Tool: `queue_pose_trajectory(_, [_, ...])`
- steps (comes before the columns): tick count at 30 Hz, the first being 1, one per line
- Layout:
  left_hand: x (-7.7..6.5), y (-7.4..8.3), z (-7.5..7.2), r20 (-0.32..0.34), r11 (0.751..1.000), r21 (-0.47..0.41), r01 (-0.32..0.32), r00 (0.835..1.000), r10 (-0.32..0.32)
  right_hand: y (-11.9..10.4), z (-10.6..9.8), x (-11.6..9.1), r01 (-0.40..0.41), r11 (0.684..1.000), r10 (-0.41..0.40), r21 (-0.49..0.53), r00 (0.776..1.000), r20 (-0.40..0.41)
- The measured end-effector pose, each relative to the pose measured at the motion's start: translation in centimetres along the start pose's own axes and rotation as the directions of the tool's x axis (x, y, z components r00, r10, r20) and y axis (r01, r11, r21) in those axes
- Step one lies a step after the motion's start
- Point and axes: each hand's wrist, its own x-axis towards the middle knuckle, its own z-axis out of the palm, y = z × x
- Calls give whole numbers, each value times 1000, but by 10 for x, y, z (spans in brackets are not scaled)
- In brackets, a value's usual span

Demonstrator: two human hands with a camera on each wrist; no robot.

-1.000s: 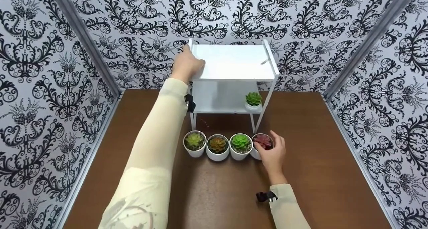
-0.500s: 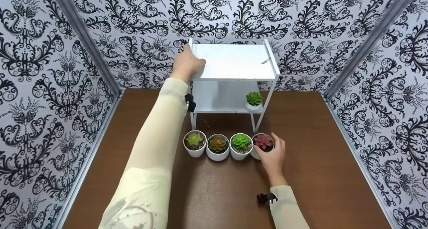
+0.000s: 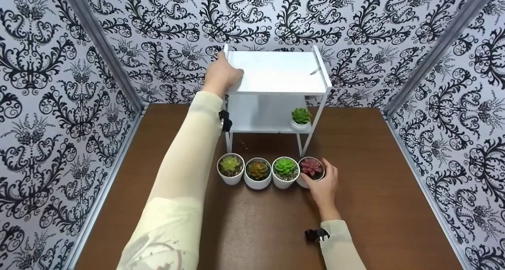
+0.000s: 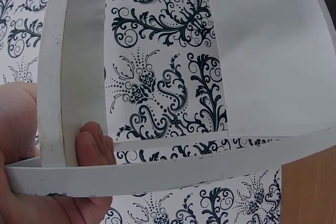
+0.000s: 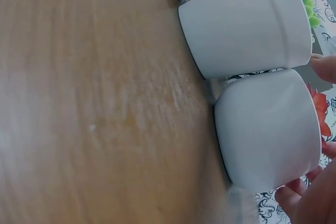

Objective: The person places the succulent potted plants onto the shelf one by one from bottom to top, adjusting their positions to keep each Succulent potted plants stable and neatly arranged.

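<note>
Four white pots (image 3: 257, 184) contain, left to right, a yellow-green succulent (image 3: 230, 164), an orange-brown succulent (image 3: 257, 170), a bright green succulent (image 3: 284, 166) and a dusky red succulent (image 3: 311, 166), the last appearing vivid red in the right wrist view. The fifth succulent (image 3: 301, 115), on the shelf unit (image 3: 276, 71), is green, its pot (image 3: 301, 126) white. The unit itself is plain white; the worktop (image 3: 252, 226) is brown with faint wood grain. Walls (image 3: 272, 13) are white with black floral scrollwork, the corner strips (image 3: 100, 45) grey. Both sleeves (image 3: 175, 175) are cream, the left bearing a greyish print (image 3: 159, 256).
</note>
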Motion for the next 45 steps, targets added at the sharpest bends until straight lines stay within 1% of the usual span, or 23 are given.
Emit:
queue_pose_trajectory(12, [0, 1, 0, -1, 1000, -10, 7, 1000, -7, 8, 4, -1, -24, 1000, 24, -14, 1000, -1])
queue_pose_trajectory(19, [1, 1, 0, 4, 1000, -16, 16, 1000, -16, 10, 7, -2, -41, 998, 41, -41, 999, 16])
queue_pose_trajectory(29, [2, 1, 0, 12, 999, -27, 24, 1000, -24, 13, 8, -2, -70, 997, 71, -42, 997, 25])
queue_pose_trajectory(36, [0, 1, 0, 0, 1000, -13, 21, 1000, -21, 14, 8, -2, -87, 996, 88, -37, 995, 39])
queue_pose_trajectory(45, [4, 0, 2, -23, 1000, 8, 6, 1000, -5, 18, 9, -3, -116, 993, 116, -6, 991, 72])
